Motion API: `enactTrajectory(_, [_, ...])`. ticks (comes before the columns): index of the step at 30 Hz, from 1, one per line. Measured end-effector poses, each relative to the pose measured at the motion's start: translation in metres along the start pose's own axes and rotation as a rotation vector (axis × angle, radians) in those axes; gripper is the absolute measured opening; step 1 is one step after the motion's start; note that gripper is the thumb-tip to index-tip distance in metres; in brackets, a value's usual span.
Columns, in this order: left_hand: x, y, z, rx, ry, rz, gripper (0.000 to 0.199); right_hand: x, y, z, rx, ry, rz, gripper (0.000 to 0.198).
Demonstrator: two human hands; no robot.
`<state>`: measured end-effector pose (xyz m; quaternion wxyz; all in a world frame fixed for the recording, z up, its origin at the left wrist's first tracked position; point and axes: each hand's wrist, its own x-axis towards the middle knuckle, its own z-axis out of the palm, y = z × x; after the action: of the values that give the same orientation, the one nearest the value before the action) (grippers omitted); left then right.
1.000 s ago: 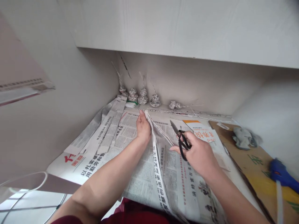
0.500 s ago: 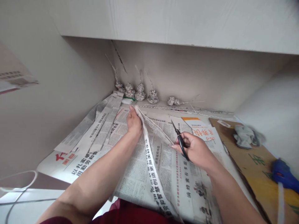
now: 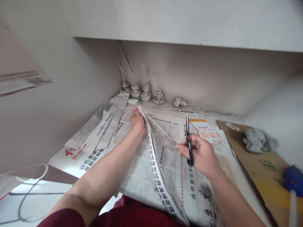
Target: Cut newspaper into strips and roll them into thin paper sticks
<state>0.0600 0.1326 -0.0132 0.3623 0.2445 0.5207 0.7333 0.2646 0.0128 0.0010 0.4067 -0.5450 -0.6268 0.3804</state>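
My left hand (image 3: 138, 121) is closed on the far end of a folded newspaper sheet (image 3: 155, 171), whose raised edge runs back toward my body. In my right hand (image 3: 201, 151) is a pair of black-handled scissors (image 3: 188, 142), blades pointing away from me. The same hand's thumb and finger pinch the tip of a narrow newspaper strip (image 3: 159, 129). This strip stretches across to the fold near my left hand. More printed newspaper (image 3: 174, 170) lies flat beneath both hands.
Several woven paper figures (image 3: 158, 96) stand along the back wall, one on its side. Thin paper rods (image 3: 213, 114) lie before them. Cut newspaper pieces (image 3: 107, 121) lie left. At right are cardboard (image 3: 248, 164), a grey cloth (image 3: 254, 140) and a blue glue gun (image 3: 293, 179).
The scissors have turned in my right hand, from slanting left to nearly straight ahead. Both hands keep hold of the paper. The view has shifted slightly left.
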Motion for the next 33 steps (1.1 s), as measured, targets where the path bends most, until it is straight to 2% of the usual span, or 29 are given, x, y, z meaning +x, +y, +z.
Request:
enactTrajectory(3, [-0.003, 0.001, 0.001, -0.006, 0.005, 0.016, 0.043, -0.011, -0.005, 0.026, 0.204, -0.161, 0.035, 0.038])
enactTrajectory(5, [-0.005, 0.001, 0.001, -0.007, 0.007, 0.011, 0.043, -0.018, -0.007, 0.043, 0.235, -0.202, 0.050, 0.040])
enactTrajectory(7, [-0.005, 0.002, 0.002, -0.012, 0.009, 0.010, 0.043, -0.023, -0.007, 0.054, 0.151, -0.184, 0.029, 0.035])
enactTrajectory(10, [-0.003, 0.002, 0.002, -0.047, 0.014, 0.021, 0.040, -0.026, -0.008, 0.061, 0.026, -0.087, -0.020, 0.021])
enactTrajectory(13, [-0.002, 0.002, 0.003, -0.118, -0.029, -0.068, 0.043, -0.024, -0.007, 0.057, 0.043, -0.026, -0.023, 0.014])
enactTrajectory(17, [-0.012, 0.004, 0.005, -0.203, -0.214, -0.325, 0.045, -0.016, -0.002, 0.049, 0.013, 0.040, -0.041, 0.014])
enactTrajectory(21, [-0.028, 0.005, 0.004, -0.066, -0.468, -0.533, 0.033, -0.009, 0.006, 0.042, 0.031, 0.084, -0.055, 0.014])
enactTrajectory(25, [-0.037, 0.005, -0.001, 0.032, -0.744, -0.575, 0.020, -0.005, 0.010, 0.036, 0.075, 0.139, -0.065, 0.015])
enactTrajectory(29, [-0.044, 0.005, -0.003, -0.034, -1.013, -0.642, 0.018, -0.005, 0.010, 0.033, 0.103, 0.160, -0.094, 0.018])
enactTrajectory(33, [-0.047, 0.003, -0.004, -0.128, -1.088, -0.634, 0.021, -0.006, 0.005, 0.032, 0.173, 0.172, -0.086, 0.021])
